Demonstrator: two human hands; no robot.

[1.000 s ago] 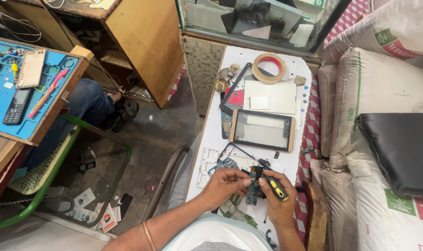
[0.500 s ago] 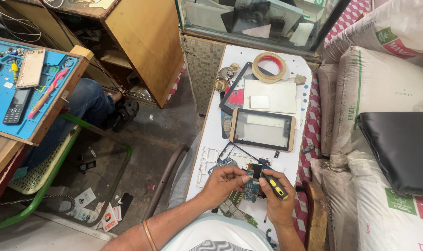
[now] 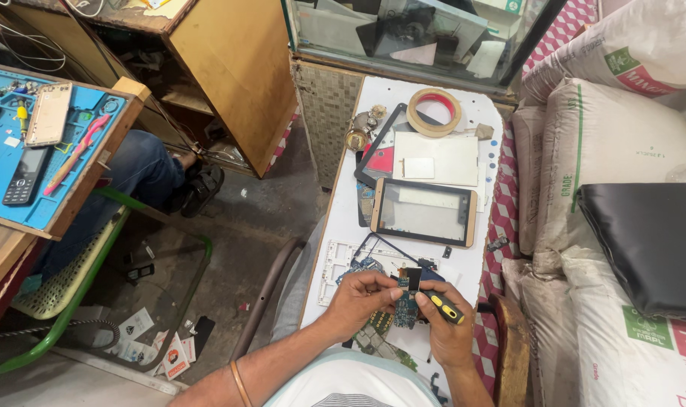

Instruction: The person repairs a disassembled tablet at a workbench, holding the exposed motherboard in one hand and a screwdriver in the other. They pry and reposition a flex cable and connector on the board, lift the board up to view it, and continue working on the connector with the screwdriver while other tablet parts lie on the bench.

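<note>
While the left hand [image 3: 365,295] pinches a small circuit board [image 3: 405,305] just above the near end of the white worktop [image 3: 343,218], the right hand [image 3: 450,332] is closed around a yellow-and-black screwdriver [image 3: 441,305] whose tip meets the board. A slip could gouge the board or strain its black flex strip [image 3: 414,279]. Beyond lie a white frame [image 3: 335,264], a gold-rimmed tablet screen [image 3: 424,212] and a tape roll [image 3: 434,111].
</note>
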